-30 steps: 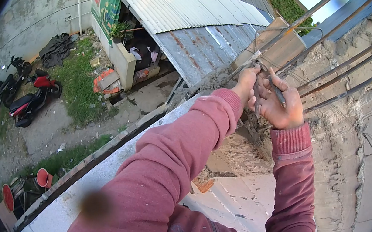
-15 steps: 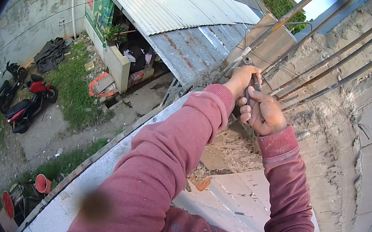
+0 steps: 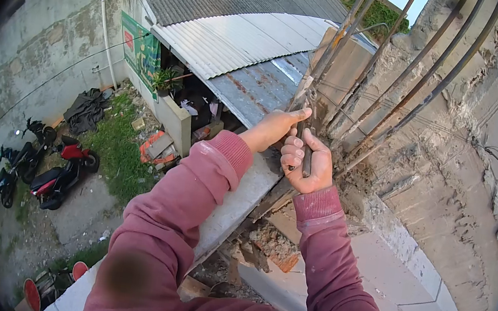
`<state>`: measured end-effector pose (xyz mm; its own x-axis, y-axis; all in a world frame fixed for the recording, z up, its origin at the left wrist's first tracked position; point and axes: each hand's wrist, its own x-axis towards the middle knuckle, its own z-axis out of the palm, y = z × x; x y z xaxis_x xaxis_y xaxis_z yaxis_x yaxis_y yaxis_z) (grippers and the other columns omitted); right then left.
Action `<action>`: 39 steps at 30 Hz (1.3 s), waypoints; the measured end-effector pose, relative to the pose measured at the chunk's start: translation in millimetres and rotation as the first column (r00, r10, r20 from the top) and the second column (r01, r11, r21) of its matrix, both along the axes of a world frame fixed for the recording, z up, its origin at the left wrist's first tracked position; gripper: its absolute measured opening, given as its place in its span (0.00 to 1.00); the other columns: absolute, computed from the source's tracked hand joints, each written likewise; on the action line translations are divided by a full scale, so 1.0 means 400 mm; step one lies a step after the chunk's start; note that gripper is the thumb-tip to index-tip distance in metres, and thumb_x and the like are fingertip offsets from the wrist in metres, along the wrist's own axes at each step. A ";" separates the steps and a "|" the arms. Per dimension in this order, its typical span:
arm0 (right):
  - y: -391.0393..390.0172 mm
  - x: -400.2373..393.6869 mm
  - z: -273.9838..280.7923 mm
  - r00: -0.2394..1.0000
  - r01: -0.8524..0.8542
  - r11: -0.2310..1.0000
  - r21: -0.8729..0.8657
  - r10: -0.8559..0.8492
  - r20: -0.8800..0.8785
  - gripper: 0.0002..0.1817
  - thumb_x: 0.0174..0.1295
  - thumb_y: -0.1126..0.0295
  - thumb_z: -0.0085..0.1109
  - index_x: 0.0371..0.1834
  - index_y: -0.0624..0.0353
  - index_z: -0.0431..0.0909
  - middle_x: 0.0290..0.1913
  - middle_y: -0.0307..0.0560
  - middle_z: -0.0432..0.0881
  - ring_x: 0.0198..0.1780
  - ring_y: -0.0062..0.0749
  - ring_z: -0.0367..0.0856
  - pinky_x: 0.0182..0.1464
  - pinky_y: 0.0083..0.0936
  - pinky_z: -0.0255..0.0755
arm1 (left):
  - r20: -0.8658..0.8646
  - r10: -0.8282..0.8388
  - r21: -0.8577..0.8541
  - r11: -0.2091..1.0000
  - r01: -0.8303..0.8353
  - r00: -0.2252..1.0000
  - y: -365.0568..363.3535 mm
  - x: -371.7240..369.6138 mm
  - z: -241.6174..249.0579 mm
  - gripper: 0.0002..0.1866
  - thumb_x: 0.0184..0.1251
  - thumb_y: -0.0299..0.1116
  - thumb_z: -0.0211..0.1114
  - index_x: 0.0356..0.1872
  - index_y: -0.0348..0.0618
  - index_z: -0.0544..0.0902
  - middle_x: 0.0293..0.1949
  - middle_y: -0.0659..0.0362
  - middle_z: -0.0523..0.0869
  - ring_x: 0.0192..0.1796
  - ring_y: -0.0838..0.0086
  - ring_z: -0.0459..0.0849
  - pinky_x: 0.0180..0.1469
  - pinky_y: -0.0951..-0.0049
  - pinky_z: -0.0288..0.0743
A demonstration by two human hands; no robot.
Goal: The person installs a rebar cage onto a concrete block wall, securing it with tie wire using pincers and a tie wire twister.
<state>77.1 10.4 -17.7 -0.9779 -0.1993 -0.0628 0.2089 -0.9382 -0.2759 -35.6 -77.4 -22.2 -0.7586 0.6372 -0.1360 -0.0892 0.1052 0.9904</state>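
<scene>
My right hand (image 3: 311, 162) is closed round the dark metal handles of pliers (image 3: 307, 157), whose head points up toward the base of upright steel bars (image 3: 338, 41). Close on its left, my left hand (image 3: 274, 129) has its thumb stretched out near the pliers' head and the bars. Its other fingers are mostly hidden, so what it touches is unclear. Thin wires (image 3: 358, 93) cross between the bars, in front of a wooden board (image 3: 348, 65).
Right of my hands, more curved bars (image 3: 442, 74) rise from rough concrete (image 3: 440, 181). A corrugated roof (image 3: 258, 40) lies beyond. Far below on the left are motorbikes (image 3: 64, 172) on the ground. A white ledge (image 3: 236, 207) runs under my left arm.
The view has shifted, so the bars stand more upright and my hands appear lower and further left. My left hand has come off the top of the tool, its thumb now extended.
</scene>
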 end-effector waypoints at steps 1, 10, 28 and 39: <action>-0.006 -0.010 0.003 1.000 0.019 0.999 0.049 -0.020 0.007 0.13 0.69 0.61 0.42 0.40 0.61 0.68 0.26 0.36 0.65 0.22 0.21 0.62 0.24 0.20 0.61 | -0.112 0.158 0.133 0.981 -0.143 0.981 0.007 -0.016 -0.043 0.28 0.62 0.57 0.55 0.28 0.37 0.80 0.23 0.60 0.78 0.22 0.76 0.75 0.24 0.75 0.67; 0.013 0.013 0.036 0.990 0.014 1.000 0.024 -0.017 0.142 0.12 0.68 0.63 0.46 0.31 0.58 0.62 0.20 0.34 0.60 0.16 0.19 0.56 0.16 0.17 0.53 | -0.655 0.026 -0.518 0.712 -0.474 0.755 -0.053 0.066 -0.099 0.27 0.66 0.45 0.47 0.53 0.28 0.68 0.45 0.38 0.79 0.47 0.47 0.80 0.51 0.54 0.73; 0.081 -0.002 0.046 0.998 -0.055 0.980 0.190 0.053 0.016 0.10 0.67 0.68 0.46 0.29 0.60 0.61 0.21 0.33 0.59 0.18 0.16 0.56 0.19 0.13 0.53 | -0.798 -0.121 -0.529 0.608 -0.592 0.590 -0.028 0.088 -0.061 0.16 0.59 0.36 0.50 0.36 0.41 0.84 0.42 0.49 0.83 0.45 0.56 0.83 0.46 0.60 0.77; 0.120 0.085 0.037 0.990 -0.028 0.948 0.318 -0.017 0.139 0.13 0.62 0.72 0.48 0.21 0.56 0.59 0.20 0.34 0.58 0.17 0.18 0.54 0.18 0.16 0.51 | -0.744 0.008 -0.525 0.612 -0.592 0.668 -0.032 0.063 -0.097 0.17 0.57 0.37 0.51 0.37 0.37 0.84 0.40 0.45 0.84 0.45 0.55 0.83 0.47 0.60 0.76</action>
<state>110.9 58.3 -3.1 -0.9541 -0.1522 -0.2579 0.2711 -0.8048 -0.5280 -10.5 -90.0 -61.0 -0.9454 0.2760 0.1735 0.3246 0.8471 0.4209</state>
